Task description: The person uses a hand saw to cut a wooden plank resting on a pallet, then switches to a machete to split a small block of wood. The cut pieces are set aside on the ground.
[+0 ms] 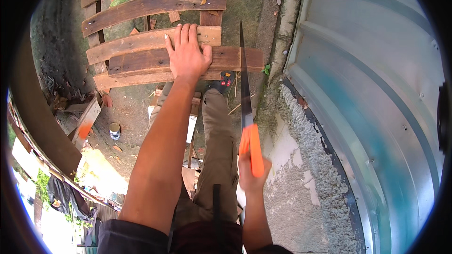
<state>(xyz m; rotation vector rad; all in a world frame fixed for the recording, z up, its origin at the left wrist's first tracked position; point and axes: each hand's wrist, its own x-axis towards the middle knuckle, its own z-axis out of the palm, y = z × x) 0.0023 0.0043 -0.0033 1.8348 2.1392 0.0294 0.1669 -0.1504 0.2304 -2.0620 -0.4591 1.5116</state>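
Note:
My right hand (252, 171) grips the orange handle of a hand saw (246, 94). The saw's dark blade points away from me and crosses the right part of a dark brown plank (136, 63). That plank lies across a wooden pallet (155, 3), its right end sticking out beyond the slats. My left hand (188, 54) lies flat on the plank and the lighter slat (127, 44) behind it, fingers stretched forward and thumb out to the side. Whether the teeth have cut into the wood cannot be made out.
A ribbed metal sheet (358, 66) stands along the right, above a rough concrete ledge (306, 183). Below the pallet, my shoe (225, 81) shows close to the plank. A small can (115, 130) and an orange-marked board (87, 122) are on the left.

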